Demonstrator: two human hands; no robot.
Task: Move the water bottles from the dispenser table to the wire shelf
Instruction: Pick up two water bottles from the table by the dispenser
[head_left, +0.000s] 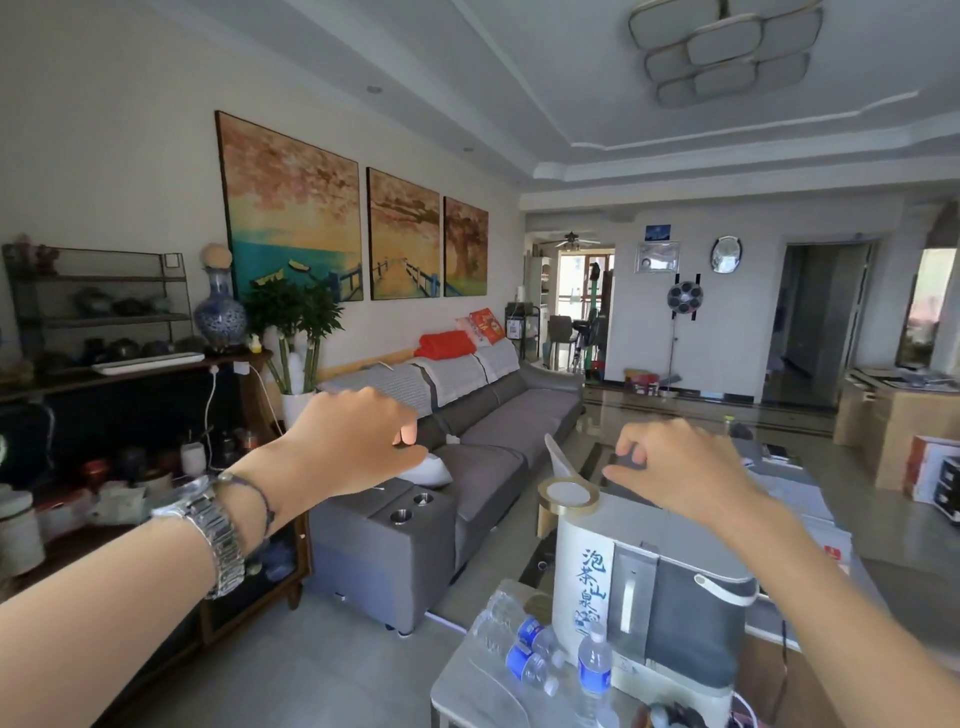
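Observation:
Three clear water bottles with blue labels rest on the small white dispenser table (462, 691) at the bottom right. One bottle (594, 670) stands upright, and two bottles (530, 631) (527, 667) lie on their sides beside the white-and-grey water dispenser (670, 597). The wire shelf (104, 301) stands on a dark cabinet at the far left. My left hand (353, 441) is raised in the air over the sofa, fingers loosely curled, holding nothing. Above the dispenser hovers my right hand (680, 467), also with curled fingers and nothing in it. Both hands are well above the bottles.
A grey sofa (467, 441) runs along the left wall. The dark cabinet (156, 415) carries a blue-white vase (221, 312), and a potted plant (296, 332) stands beside it. A glass coffee table sits behind the dispenser, and cardboard boxes (893, 415) stand at the right.

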